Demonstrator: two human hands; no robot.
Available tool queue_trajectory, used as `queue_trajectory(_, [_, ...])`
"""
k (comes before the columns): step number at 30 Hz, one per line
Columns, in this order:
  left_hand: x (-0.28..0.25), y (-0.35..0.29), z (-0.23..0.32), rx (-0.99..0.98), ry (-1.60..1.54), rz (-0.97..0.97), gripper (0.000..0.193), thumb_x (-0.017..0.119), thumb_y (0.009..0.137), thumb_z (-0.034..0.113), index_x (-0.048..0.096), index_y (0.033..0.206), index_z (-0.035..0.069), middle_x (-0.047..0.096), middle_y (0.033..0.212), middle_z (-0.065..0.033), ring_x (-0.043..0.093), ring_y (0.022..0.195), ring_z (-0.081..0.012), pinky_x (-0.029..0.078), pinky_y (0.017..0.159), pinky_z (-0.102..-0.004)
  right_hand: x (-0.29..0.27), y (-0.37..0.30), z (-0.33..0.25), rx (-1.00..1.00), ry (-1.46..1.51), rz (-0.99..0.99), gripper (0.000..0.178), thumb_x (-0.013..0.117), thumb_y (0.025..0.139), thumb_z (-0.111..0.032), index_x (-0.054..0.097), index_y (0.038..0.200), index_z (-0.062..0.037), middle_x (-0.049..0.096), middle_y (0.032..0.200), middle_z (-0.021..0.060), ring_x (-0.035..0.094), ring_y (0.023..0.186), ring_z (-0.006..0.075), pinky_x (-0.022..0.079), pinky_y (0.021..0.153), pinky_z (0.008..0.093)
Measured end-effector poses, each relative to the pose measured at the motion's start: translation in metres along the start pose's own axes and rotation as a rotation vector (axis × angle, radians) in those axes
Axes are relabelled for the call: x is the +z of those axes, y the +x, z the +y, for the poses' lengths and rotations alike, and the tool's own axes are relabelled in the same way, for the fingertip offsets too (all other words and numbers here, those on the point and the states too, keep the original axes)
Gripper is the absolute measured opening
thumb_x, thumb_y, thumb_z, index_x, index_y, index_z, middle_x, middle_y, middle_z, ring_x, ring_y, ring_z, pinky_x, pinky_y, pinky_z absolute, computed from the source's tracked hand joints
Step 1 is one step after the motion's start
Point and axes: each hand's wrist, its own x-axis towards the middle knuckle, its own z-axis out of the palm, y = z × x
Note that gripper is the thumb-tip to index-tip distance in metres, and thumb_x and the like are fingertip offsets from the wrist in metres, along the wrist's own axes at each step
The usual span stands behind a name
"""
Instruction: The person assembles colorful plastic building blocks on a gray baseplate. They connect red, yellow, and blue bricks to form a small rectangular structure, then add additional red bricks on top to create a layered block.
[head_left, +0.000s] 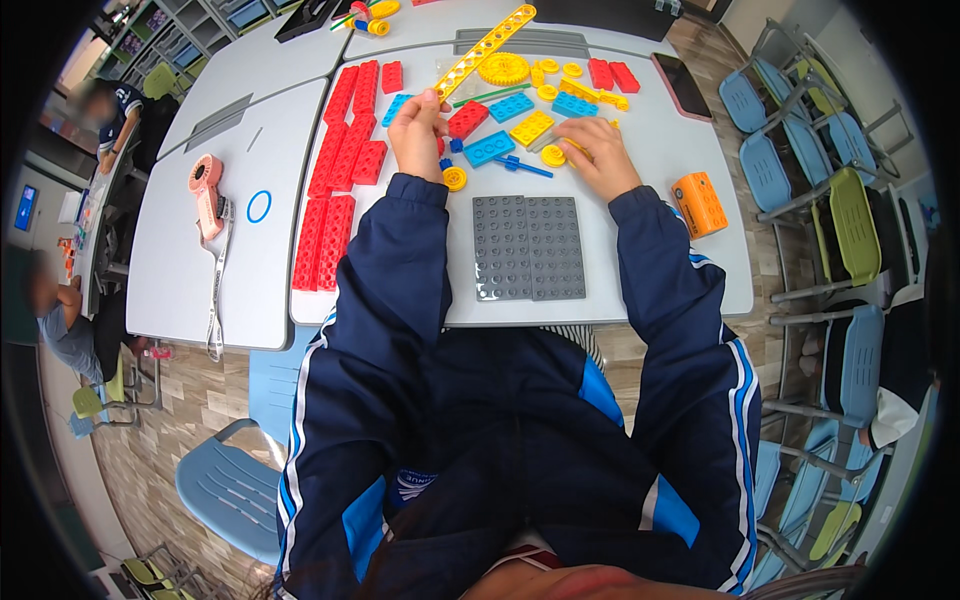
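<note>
My left hand (pixel 418 135) is closed on the lower end of a long yellow beam with holes (pixel 487 52), which slants up and to the right over the table. My right hand (pixel 598 160) is low over the parts, fingers apart, its tips beside a small yellow wheel (pixel 553 155). Whether it touches the wheel is hard to make out. Between the hands lie a yellow brick (pixel 531 128), a blue brick (pixel 489 149), a red brick (pixel 468 120) and a blue axle piece (pixel 525 166). Another yellow wheel (pixel 455 179) sits below my left hand. Two dark grey studded plates (pixel 528 248) lie side by side nearer me.
Red bricks (pixel 325 235) stand in rows at the left. Farther back are a large yellow gear (pixel 503 68) and a phone (pixel 682 86). An orange box (pixel 700 205) sits at the right edge. A pink handheld fan (pixel 207 195) and a blue ring (pixel 259 206) are on the left table.
</note>
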Motion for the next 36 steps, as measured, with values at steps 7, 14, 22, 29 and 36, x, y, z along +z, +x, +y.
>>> queue_trajectory(7, [0.001,-0.002,0.001,0.026,0.045,-0.005,0.026,0.064,0.096,0.025,0.066,0.099,0.000,0.066,0.080,-0.0042,0.047,0.055,-0.0049,0.035,0.049,-0.0197,-0.001,-0.003,0.009,0.064,-0.060,-0.070,0.013,0.063,0.090,-0.011,0.071,0.100,-0.0105,0.067,0.110,0.0018,0.055,0.109,0.0251,0.038,0.096,0.0400])
queue_trajectory(14, [0.002,-0.003,0.000,0.043,0.093,-0.011,0.024,0.063,0.096,0.025,0.067,0.099,0.001,0.067,0.081,-0.0039,0.047,0.055,-0.0041,0.034,0.047,-0.0194,-0.012,0.000,0.002,0.096,-0.130,-0.099,0.015,0.068,0.084,-0.008,0.071,0.098,-0.0133,0.065,0.102,0.0008,0.055,0.104,0.0255,0.039,0.095,0.0402])
queue_trajectory(22, [0.003,-0.004,0.000,0.028,0.100,-0.023,0.023,0.063,0.097,0.024,0.067,0.098,0.002,0.067,0.081,-0.0036,0.047,0.055,-0.0039,0.034,0.048,-0.0197,-0.011,0.000,0.001,0.168,-0.144,-0.110,0.011,0.069,0.083,-0.008,0.068,0.093,-0.0111,0.064,0.094,0.0022,0.055,0.099,0.0249,0.039,0.091,0.0395])
queue_trajectory(29, [0.006,-0.008,0.000,0.016,0.142,-0.082,0.021,0.063,0.096,0.021,0.066,0.098,0.000,0.067,0.080,-0.0041,0.047,0.056,-0.0048,0.036,0.052,-0.0206,-0.009,0.004,0.000,0.151,-0.102,0.141,0.008,0.068,0.084,-0.006,0.066,0.091,-0.0089,0.066,0.089,0.0048,0.060,0.090,0.0265,0.044,0.086,0.0384])
queue_trajectory(36, [0.008,-0.011,0.001,0.068,0.237,-0.147,0.021,0.064,0.096,0.017,0.065,0.101,-0.003,0.067,0.079,-0.0046,0.048,0.058,-0.0047,0.038,0.053,-0.0202,-0.022,0.011,-0.007,0.320,0.210,0.531,0.012,0.065,0.093,-0.011,0.068,0.103,-0.0043,0.069,0.094,0.0099,0.070,0.082,0.0211,0.054,0.070,0.0304])
